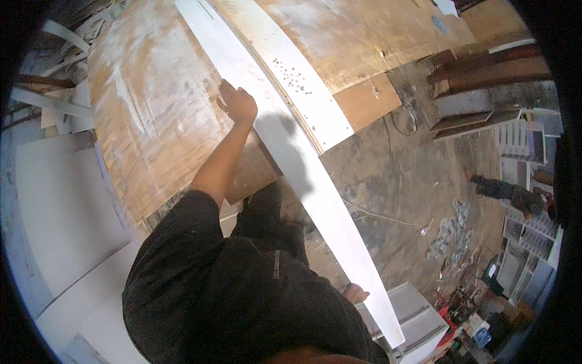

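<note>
A long, narrow white board (339,230) runs from the far end of the worktable down past my right side, its near part sticking out beyond the table. My left hand (239,104) is at the board's left edge over the tabletop, fingers bent against it, thumb a little apart. Close to the near end, my right hand (356,294) grips the left edge; some of its fingers are hidden. Alongside lies a second white board (303,85) with small dark bits scattered on it. A shadow falls across the middle of the long board.
The worktable (145,121) has a worn, white-smeared wooden top. White panels (66,206) stand at the left. A white cabinet-like box (412,315) sits beyond the board's near end. On the stained floor (388,194) lie a cable and grey scraps (451,233). Another person (509,193) is at far right.
</note>
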